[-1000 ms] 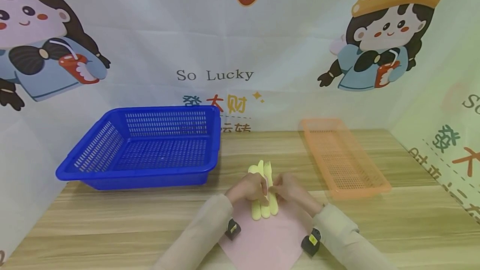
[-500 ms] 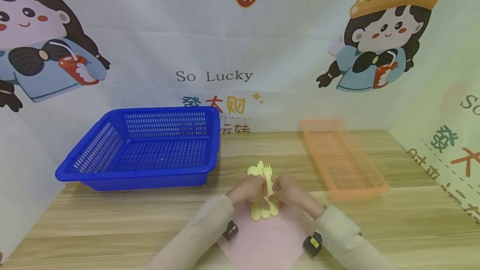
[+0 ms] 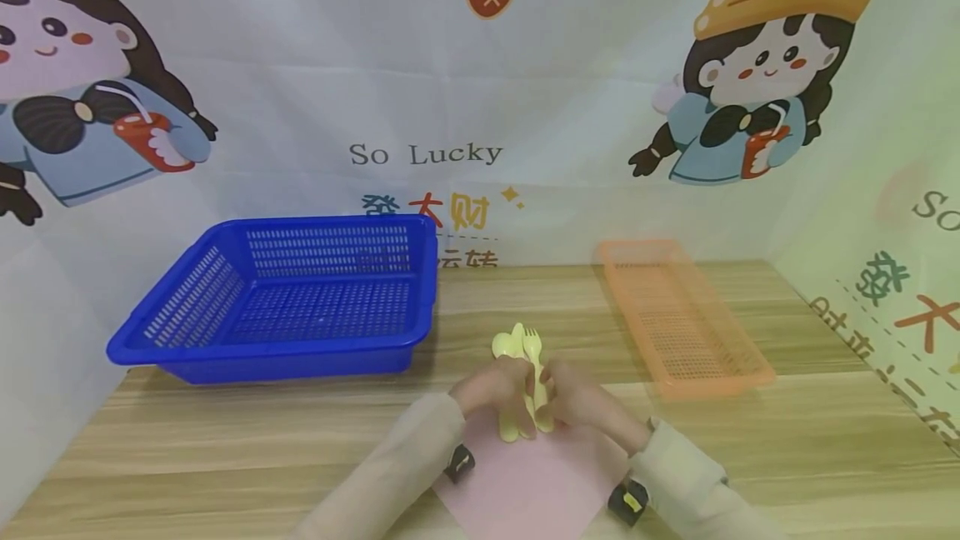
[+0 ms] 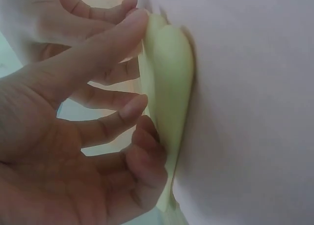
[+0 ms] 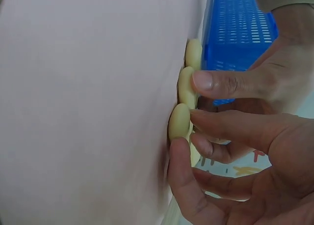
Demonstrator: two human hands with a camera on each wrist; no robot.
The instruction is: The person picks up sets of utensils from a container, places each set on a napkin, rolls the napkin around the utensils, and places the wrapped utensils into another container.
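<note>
A pale yellow spoon, knife and fork lie side by side at the far part of a pink sheet, heads pointing away from me. My left hand is over the spoon and knife; its thumb lies on the knife handle, its bent fingers against the spoon handle. On the other side, my right hand pinches the fork handle between thumb and finger. The hands hide the middle of the cutlery.
A blue plastic basket stands at the back left. An orange basket stands at the right. Behind the wooden table hangs a white printed cloth.
The left thumb has slid nearer me along the knife handle. The right fingers have closed on the fork. The cutlery has hardly shifted, and the view has turned slightly.
</note>
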